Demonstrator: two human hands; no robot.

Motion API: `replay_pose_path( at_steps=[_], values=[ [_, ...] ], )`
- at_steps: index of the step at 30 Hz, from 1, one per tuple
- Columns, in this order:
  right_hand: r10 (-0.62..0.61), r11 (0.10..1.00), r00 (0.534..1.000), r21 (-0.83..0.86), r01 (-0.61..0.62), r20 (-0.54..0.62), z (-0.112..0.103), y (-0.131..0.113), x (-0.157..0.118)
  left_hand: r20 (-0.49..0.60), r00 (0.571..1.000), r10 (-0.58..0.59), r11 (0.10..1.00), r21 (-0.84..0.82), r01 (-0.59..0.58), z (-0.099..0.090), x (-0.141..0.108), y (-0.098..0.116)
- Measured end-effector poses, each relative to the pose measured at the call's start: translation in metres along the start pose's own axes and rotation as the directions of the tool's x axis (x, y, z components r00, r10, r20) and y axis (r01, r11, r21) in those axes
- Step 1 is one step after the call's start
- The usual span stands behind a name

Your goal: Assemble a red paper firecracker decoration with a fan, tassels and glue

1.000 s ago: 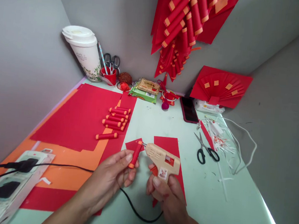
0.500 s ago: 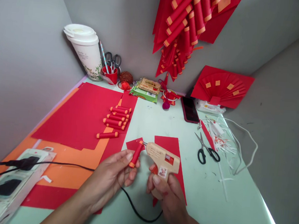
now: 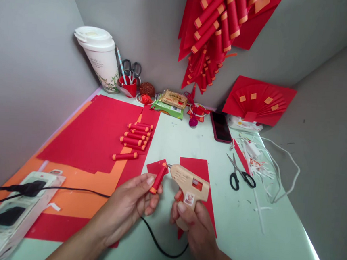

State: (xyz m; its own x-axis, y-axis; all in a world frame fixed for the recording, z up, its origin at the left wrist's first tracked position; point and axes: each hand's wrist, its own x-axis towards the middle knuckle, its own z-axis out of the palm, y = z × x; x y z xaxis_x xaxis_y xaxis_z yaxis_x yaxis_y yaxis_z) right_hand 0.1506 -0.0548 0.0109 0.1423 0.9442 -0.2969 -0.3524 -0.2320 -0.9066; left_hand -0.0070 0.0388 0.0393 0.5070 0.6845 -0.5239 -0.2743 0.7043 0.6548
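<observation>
Between the thumb and fingers of my left hand (image 3: 135, 199) is a red paper tube (image 3: 158, 178) with orange bands at its ends, tilted upright. My right hand (image 3: 197, 225) is wrapped round the handle of a beige hot glue gun (image 3: 189, 183). The gun's nozzle points left and meets the tube near its upper end; whether glue is coming out is too small to tell. Behind the tube lies a small red paper piece (image 3: 155, 167). A larger red paper strip (image 3: 194, 164) lies partly under the gun. More banded paper tubes (image 3: 136, 136) are grouped to the left.
Red sheets (image 3: 91, 131) lie over orange paper at left, near a power strip (image 3: 11, 209) with black cords. Scissors (image 3: 239, 176), a phone (image 3: 220, 127) and paper scraps sit at right. A white cup (image 3: 98, 62) stands behind. Red paper-tube decorations (image 3: 213, 24) hang at the back wall.
Tube and glue gun stay in nearly the same position, nozzle against the tube's upper end. The whole view has shifted very slightly.
</observation>
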Motion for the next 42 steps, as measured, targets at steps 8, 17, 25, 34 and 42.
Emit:
replay_pose_path(
  at_steps=[8,17,25,34,42],
  values=[
    [-0.004,1.0,1.0,0.008,0.004,-0.008,0.0031,-0.0025,0.0009,-0.012,1.0,-0.003,1.0,-0.011,0.003,0.004,-0.0019,0.002],
    [-0.004,0.999,0.999,-0.048,0.006,0.035,0.0025,-0.0038,0.001,0.005,1.0,0.01,1.0,-0.013,-0.009,0.0016,0.0004,0.0003],
    [-0.005,0.995,0.999,-0.096,0.01,0.051,0.0027,-0.0054,0.0012,0.005,1.0,0.01,1.0,-0.021,-0.01,0.004,-0.0008,0.0019],
    [0.007,0.991,0.998,-0.132,0.001,0.062,0.0017,-0.0067,0.0024,0.002,1.0,0.001,1.0,-0.019,-0.001,0.0015,0.0008,0.0004],
    [0.015,0.985,0.998,-0.172,-0.003,0.069,0.0001,-0.0059,0.0025,0.001,1.0,0.005,1.0,-0.014,-0.005,0.0021,0.0016,0.0012]
  ],
)
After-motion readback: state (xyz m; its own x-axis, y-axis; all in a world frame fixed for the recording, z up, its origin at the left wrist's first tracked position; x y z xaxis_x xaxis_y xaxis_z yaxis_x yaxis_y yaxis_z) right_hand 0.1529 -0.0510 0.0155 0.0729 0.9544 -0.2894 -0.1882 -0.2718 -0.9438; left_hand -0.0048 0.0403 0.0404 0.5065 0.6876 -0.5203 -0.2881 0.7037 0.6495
